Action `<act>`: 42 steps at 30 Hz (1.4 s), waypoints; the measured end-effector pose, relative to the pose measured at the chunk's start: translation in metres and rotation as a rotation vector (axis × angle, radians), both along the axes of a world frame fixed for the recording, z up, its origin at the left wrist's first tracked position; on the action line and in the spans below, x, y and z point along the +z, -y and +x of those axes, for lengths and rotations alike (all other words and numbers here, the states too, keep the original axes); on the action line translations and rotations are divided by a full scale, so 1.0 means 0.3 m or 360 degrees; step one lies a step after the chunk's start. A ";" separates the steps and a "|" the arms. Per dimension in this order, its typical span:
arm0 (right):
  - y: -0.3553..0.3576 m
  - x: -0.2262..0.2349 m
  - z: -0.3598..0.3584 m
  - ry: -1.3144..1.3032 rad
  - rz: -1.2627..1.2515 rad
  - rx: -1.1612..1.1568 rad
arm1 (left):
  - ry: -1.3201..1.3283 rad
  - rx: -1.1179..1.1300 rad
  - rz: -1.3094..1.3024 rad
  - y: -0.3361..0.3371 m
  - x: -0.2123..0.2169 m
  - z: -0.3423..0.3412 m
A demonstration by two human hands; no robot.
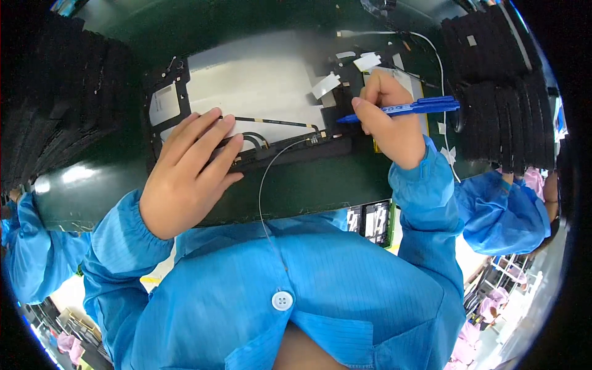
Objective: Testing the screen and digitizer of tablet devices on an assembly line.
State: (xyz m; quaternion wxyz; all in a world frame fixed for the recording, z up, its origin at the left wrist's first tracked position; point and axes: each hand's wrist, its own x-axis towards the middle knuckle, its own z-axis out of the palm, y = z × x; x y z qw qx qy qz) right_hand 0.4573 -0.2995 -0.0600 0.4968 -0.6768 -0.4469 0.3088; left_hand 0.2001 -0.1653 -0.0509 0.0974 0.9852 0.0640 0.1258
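Observation:
My left hand (pixel 188 172) lies with its fingers spread on the lower left part of a flat panel assembly. This assembly (pixel 246 77) has a large silvery-white sheet, a black frame and dark ribbon cables. A blue marker pen (pixel 401 110) is gripped in my right hand (pixel 391 123). Its pointed end slants left, over or against the black part at the panel's right; whether it touches cannot be told. White label tabs (pixel 325 85) stick up just left of the right hand. A thin pale wire (pixel 261 191) runs from the panel's lower edge toward my blue smock.
Tall stacks of black sheets stand at the left (pixel 55 98) and right (pixel 505 117) of the dark green table (pixel 296 188). A white cable (pixel 439 61) curves along the right side. Sleeves of people in blue show at both sides, beyond the table's near edge.

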 end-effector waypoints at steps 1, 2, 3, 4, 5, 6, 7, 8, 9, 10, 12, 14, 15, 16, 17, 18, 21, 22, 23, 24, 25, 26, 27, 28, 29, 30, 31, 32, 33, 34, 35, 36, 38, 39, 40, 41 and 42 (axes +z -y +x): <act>0.000 -0.002 0.004 0.0045 -0.0031 -0.0004 | -0.0001 -0.0003 0.0011 -0.001 0.000 0.001; -0.005 -0.006 0.006 0.0043 -0.0030 -0.0003 | -0.0002 -0.0005 0.0022 -0.002 0.000 0.003; -0.008 -0.010 0.008 0.0039 0.0000 -0.0004 | -0.0004 -0.0009 0.0021 -0.002 -0.001 0.005; -0.010 -0.014 0.010 0.0035 0.0030 -0.0005 | -0.0001 0.0006 0.0008 -0.002 -0.001 0.007; -0.011 -0.010 0.012 0.0034 0.0031 -0.0008 | 0.0002 0.0021 -0.0003 -0.003 -0.001 0.009; -0.012 0.000 0.013 -0.0046 0.0016 0.0008 | 0.0001 0.0014 -0.0002 -0.007 0.001 0.011; -0.015 0.011 0.014 -0.0125 0.0004 0.0025 | -0.0031 0.0017 -0.0015 -0.014 0.004 0.013; -0.014 0.020 0.032 -0.0374 0.0018 -0.0010 | -0.0061 0.0020 -0.0026 -0.022 0.007 0.015; -0.016 0.033 0.058 -0.0618 0.0038 -0.0034 | -0.0054 0.0022 -0.0015 -0.039 0.007 0.021; -0.022 0.046 0.075 -0.0489 0.0223 -0.0118 | -0.0041 0.0057 0.0053 -0.067 0.001 0.034; -0.014 0.044 0.179 -0.0120 0.0275 -0.0333 | 0.0000 0.0125 0.0196 -0.145 -0.032 0.086; -0.004 0.037 0.305 0.0137 0.0326 -0.0374 | 0.0108 0.0181 0.0248 -0.235 -0.057 0.148; 0.009 0.019 0.377 0.0507 0.0215 -0.0432 | 0.0206 0.0212 0.0264 -0.291 -0.079 0.200; 0.014 0.014 0.425 0.0863 0.0114 -0.0465 | 0.0223 0.0228 0.0302 -0.339 -0.088 0.232; 0.019 0.020 0.456 0.1269 0.0015 -0.0446 | 0.0283 0.0297 0.0357 -0.395 -0.105 0.266; 0.036 0.019 0.493 0.1689 -0.0056 -0.0458 | 0.0356 0.0342 0.0408 -0.450 -0.115 0.315; -0.032 0.017 0.525 0.2096 -0.0012 -0.0464 | 0.0460 0.0734 0.0510 -0.591 -0.105 0.399; -0.058 0.024 0.532 0.2069 0.0043 -0.0454 | 0.0485 0.0731 0.0536 -0.614 -0.087 0.432; -0.096 0.038 0.529 0.2052 0.0091 -0.0366 | 0.0424 0.0919 0.0538 -0.627 -0.063 0.464; -0.136 0.042 0.521 0.2029 0.0105 -0.0344 | 0.0365 0.1101 0.0530 -0.652 -0.056 0.498; -0.173 0.048 0.513 0.2002 0.0123 -0.0324 | 0.0390 0.1095 0.0557 -0.690 -0.061 0.526; -0.204 0.054 0.513 0.2023 0.0119 -0.0251 | 0.0288 0.1163 0.0365 -0.732 -0.079 0.553; -0.227 0.036 0.537 0.2030 0.0128 -0.0232 | 0.0188 0.1218 0.0168 -0.766 -0.102 0.580; -0.242 0.008 0.563 0.2061 0.0095 -0.0203 | 0.0167 0.1219 0.0157 -0.790 -0.111 0.591; -0.255 -0.002 0.587 0.2091 0.0062 -0.0173 | 0.0147 0.1222 0.0145 -0.813 -0.119 0.605; -0.269 0.027 0.579 0.2102 0.0105 -0.0184 | 0.0142 0.1219 0.0158 -0.812 -0.123 0.612; -0.270 0.054 0.545 0.2157 -0.0055 -0.0211 | 0.0228 0.1174 0.0196 -0.791 -0.113 0.594; -0.278 0.073 0.518 0.2210 -0.0217 -0.0237 | 0.0279 0.1152 0.0202 -0.777 -0.098 0.578; -0.280 0.081 0.512 0.2219 -0.0179 -0.0242 | 0.0330 0.1116 0.0208 -0.753 -0.073 0.567; -0.277 0.081 0.518 0.2060 -0.0193 -0.0325 | 0.0452 0.1036 0.0264 -0.734 -0.058 0.565; -0.279 0.086 0.513 0.1901 -0.0204 -0.0400 | 0.0573 0.0957 0.0320 -0.715 -0.045 0.561; -0.289 0.087 0.499 0.1815 -0.0133 -0.0361 | 0.0609 0.0850 0.0333 -0.673 -0.002 0.551; -0.312 0.068 0.491 0.1829 -0.0202 -0.0313 | 0.0691 0.0620 0.0303 -0.552 0.139 0.514; -0.319 0.058 0.489 0.1834 -0.0304 -0.0280 | 0.0735 0.0492 0.0258 -0.490 0.208 0.492; -0.331 0.062 0.472 0.1840 -0.0270 -0.0345 | 0.0848 0.0389 0.0210 -0.425 0.274 0.450; -0.325 0.044 0.479 0.1841 -0.0262 -0.0325 | 0.0949 0.0275 0.0155 -0.360 0.326 0.409; -0.325 0.031 0.494 0.1857 -0.0157 -0.0329 | 0.1041 0.0183 0.0143 -0.304 0.373 0.342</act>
